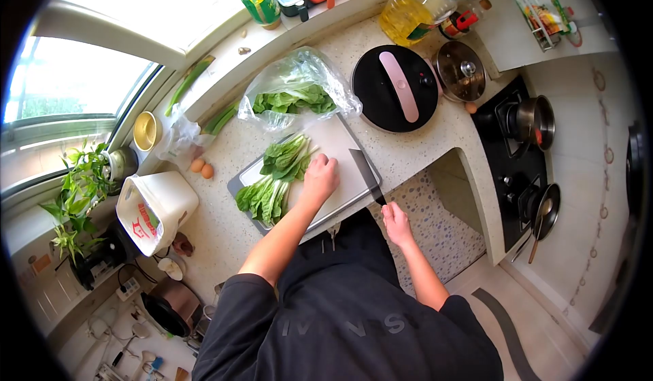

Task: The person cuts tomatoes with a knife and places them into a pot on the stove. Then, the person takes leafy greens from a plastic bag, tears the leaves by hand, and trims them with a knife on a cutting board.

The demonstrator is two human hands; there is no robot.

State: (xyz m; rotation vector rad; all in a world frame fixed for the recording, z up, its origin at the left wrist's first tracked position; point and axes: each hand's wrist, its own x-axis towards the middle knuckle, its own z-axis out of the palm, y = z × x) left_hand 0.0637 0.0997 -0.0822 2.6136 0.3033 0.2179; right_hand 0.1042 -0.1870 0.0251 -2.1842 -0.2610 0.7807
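My right hand (pixel 396 223) is wrapped round the handle of a kitchen knife (pixel 367 177). Its dark, broad blade lies over the right side of the cutting board (pixel 345 189). Over the middle of the board, my left hand (pixel 322 176) has its fingers curled together; whatever they hold, if anything, is hidden. Just left of that hand is a bunch of leafy greens (pixel 286 157), its pale stems pointing towards my fingers. A second bunch of leafy greens (pixel 262 199) rests on the board's left part, close to my forearm.
Behind the board lies a clear plastic bag (pixel 306 68) with more greens. A black round cooker (pixel 381 89) stands at the back right, near the gas stove (pixel 510 170). On the left are two eggs (pixel 203 168) and a white bin (pixel 178 194). An oil bottle (pixel 406 22) stands behind.
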